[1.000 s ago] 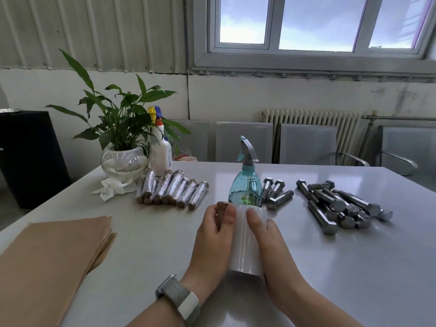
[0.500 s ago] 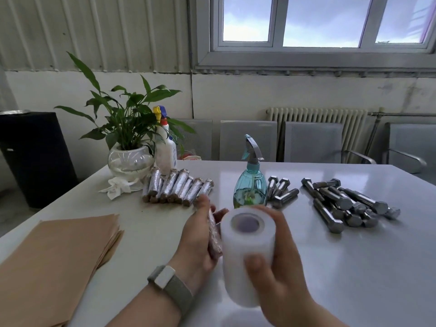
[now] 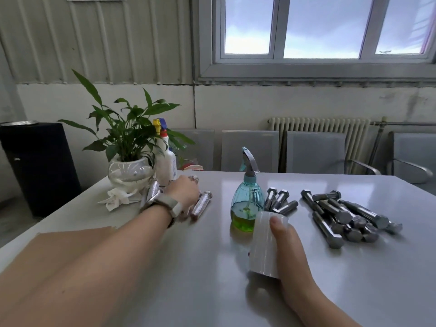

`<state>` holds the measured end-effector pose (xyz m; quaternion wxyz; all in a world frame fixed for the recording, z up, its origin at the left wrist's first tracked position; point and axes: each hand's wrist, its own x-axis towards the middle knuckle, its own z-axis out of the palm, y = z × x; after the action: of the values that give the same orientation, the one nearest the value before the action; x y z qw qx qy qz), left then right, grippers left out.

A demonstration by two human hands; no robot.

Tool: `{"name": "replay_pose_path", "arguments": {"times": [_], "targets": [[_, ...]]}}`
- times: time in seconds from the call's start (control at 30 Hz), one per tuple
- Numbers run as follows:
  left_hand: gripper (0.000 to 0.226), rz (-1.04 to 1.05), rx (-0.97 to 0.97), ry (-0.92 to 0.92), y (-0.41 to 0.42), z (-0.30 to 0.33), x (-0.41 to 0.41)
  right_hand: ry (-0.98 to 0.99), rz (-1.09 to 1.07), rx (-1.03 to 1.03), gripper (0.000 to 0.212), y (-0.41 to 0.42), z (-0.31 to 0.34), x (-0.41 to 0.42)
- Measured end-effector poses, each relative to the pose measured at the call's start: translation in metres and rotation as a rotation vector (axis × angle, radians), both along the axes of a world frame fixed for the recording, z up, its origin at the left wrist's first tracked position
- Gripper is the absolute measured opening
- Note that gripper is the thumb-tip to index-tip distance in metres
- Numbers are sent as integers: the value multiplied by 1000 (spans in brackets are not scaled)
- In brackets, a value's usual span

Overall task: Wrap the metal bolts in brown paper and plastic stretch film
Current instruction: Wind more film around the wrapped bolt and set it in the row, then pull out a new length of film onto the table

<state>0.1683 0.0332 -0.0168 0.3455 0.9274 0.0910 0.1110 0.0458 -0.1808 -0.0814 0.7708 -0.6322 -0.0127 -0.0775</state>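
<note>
Bolts (image 3: 339,214), bare steel, heaped right of centre, 3 more (image 3: 280,201) behind the spray bottle (image 3: 247,204); wrapped bolts (image 3: 200,205) in a row at centre left. Likely heavy, rigid, smooth, prone to rolling; best grasped mid-shank. Stretch film roll (image 3: 265,246) light, slick, clingy; clasped by right hand (image 3: 287,246), thumb across its side, other fingers hidden behind. Left hand (image 3: 182,193) resting over the wrapped row, fingers concealed; grip impossible to judge. Brown paper (image 3: 54,241) at lower left, mostly covered by the forearm. Count of wrapped bolts unclear.
</note>
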Motion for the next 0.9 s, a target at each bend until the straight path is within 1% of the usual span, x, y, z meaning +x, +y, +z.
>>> {"name": "replay_pose_path", "arguments": {"times": [0.03, 0.07, 0.1, 0.13, 0.17, 0.23, 0.37, 0.5, 0.57, 0.63, 0.7, 0.73, 0.8, 0.9], "targets": [[19, 26, 186, -34, 1, -1, 13, -13, 14, -23, 67, -1, -2, 2], [24, 44, 326, -51, 3, -3, 26, -30, 25, -50, 67, -1, -3, 4], [32, 44, 442, -43, 3, -7, 37, -36, 35, -63, 66, -1, -5, 6], [39, 42, 517, -22, 3, -11, 46, -30, 42, -64, 64, -2, -6, 7], [44, 39, 565, -9, 3, -17, 55, -23, 46, -66, 63, -4, -9, 9], [42, 68, 639, -27, 6, -31, 62, -24, 70, -76, 59, -4, -11, 10], [37, 158, 795, -156, 3, -49, 62, -25, 89, -65, 46, -4, -15, 13], [31, 236, 922, -245, 4, -55, 59, -32, 85, -59, 49, -6, -16, 13], [32, 231, 904, -252, 4, -56, 55, -24, 77, -51, 51, -5, -15, 12], [40, 198, 850, -252, 3, -53, 51, -20, 74, -46, 50, -5, -15, 12], [45, 156, 786, -304, 2, -42, 41, -12, 72, -40, 50, -5, -13, 12], [42, 134, 748, -346, 1, -36, 34, -9, 73, -41, 51, -5, -13, 11], [29, 94, 597, -435, -4, -22, 13, -10, 74, -46, 48, -3, -11, 9], [14, -22, 262, -530, -17, -7, -28, -18, 63, -40, 46, -2, -8, 5]]}}
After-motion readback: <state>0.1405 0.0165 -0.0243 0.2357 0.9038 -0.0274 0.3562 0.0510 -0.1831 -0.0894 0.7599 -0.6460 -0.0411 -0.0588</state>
